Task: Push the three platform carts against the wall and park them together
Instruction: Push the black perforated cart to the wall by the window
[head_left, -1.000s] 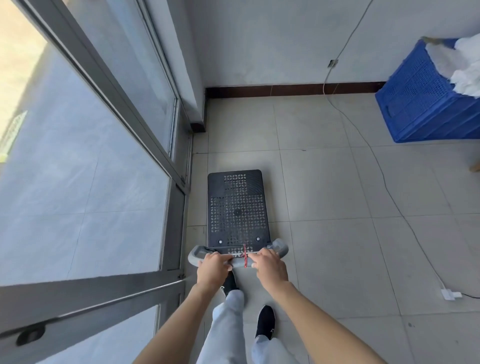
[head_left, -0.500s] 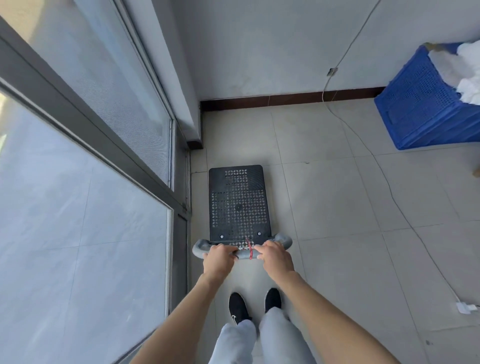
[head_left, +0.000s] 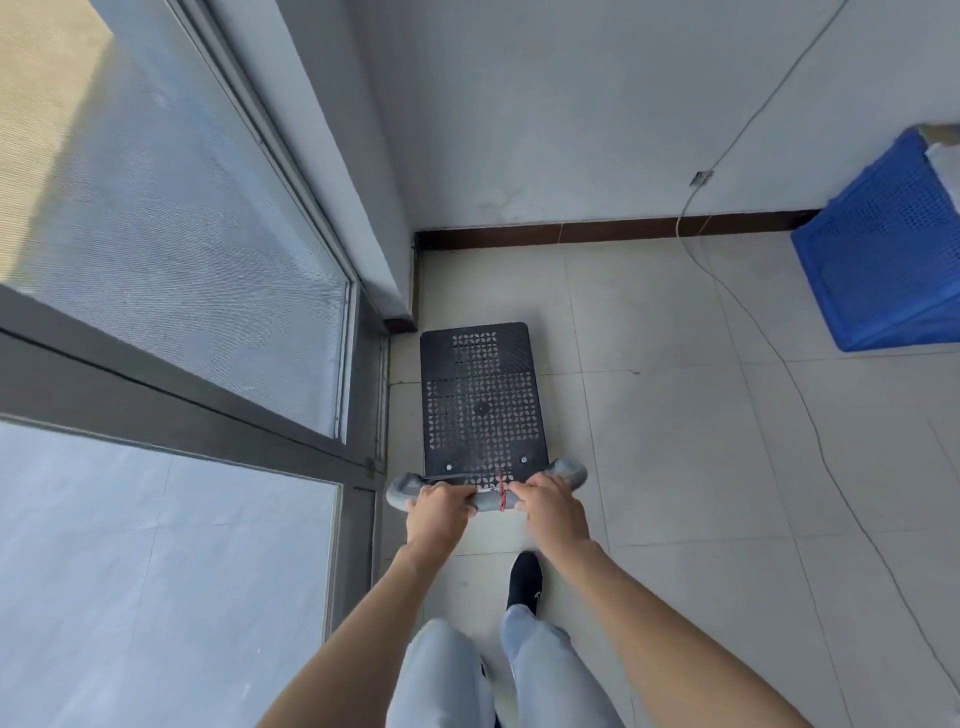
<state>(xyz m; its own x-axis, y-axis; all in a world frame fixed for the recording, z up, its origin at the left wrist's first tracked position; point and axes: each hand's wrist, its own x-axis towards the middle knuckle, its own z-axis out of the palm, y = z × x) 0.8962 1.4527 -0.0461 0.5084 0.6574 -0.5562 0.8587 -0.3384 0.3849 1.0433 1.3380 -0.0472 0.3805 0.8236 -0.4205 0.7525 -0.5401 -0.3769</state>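
1. Both arms reached forward and down; the left hand (head_left: 435, 512) and right hand (head_left: 545, 506) were each clamped on the grey handle (head_left: 488, 500), either side of a red band (head_left: 501, 496).
2. The cart (head_left: 480, 400) lay ahead of the hands on the floor (head_left: 675, 441), beside the window frame (head_left: 358, 374), near the wall (head_left: 545, 130).
3. No writing could be read.

Black perforated platform cart (head_left: 480, 400) — grey handle (head_left: 488, 498) (red band) — near the wall (head_left: 545, 114), not touching.
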